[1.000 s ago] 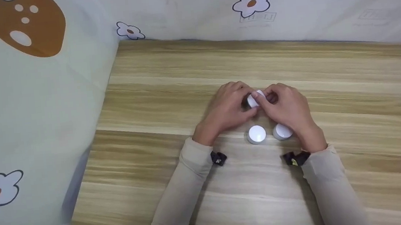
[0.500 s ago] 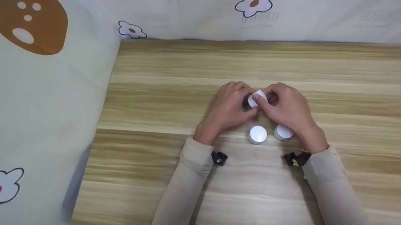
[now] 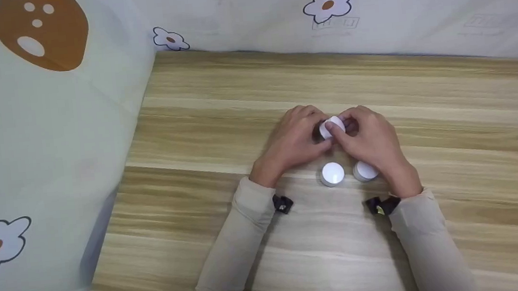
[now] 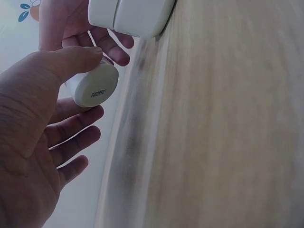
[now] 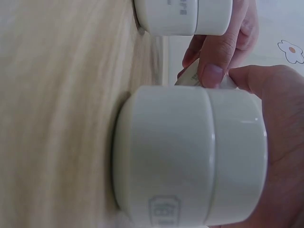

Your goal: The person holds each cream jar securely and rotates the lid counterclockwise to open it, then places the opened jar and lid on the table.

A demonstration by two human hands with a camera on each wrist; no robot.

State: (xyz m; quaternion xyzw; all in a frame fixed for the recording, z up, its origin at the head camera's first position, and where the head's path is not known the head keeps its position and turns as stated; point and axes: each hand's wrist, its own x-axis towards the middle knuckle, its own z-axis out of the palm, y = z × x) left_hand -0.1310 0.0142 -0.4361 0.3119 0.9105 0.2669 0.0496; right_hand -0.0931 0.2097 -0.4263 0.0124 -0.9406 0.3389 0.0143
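Both hands meet over a small white screw-lid jar (image 3: pixel 325 131) in the head view. My left hand (image 3: pixel 293 141) pinches it between thumb and fingers; in the left wrist view its base (image 4: pixel 99 86) shows a small printed code, and the other fingers spread loosely. My right hand (image 3: pixel 373 135) grips the lid end, thumb across the top. Nearer the body, two similar lidded jars stand upright on the table: a left jar (image 3: pixel 332 174) and a right jar (image 3: pixel 365 170), the latter partly under the right wrist. The right wrist view shows a lidded jar (image 5: pixel 166 152) close up, grey print on its side.
The wood-grain table (image 3: pixel 201 137) extends around the hands. A pale cloth (image 3: pixel 236 10) printed with flowers and orange fruit hangs along its back and left edges. Small black cameras sit at the left wrist (image 3: pixel 283 204) and the right wrist (image 3: pixel 382 205).
Both hands stay nearly in place around the held jar, which has shifted only very slightly under the right thumb. The two standing jars have not moved.
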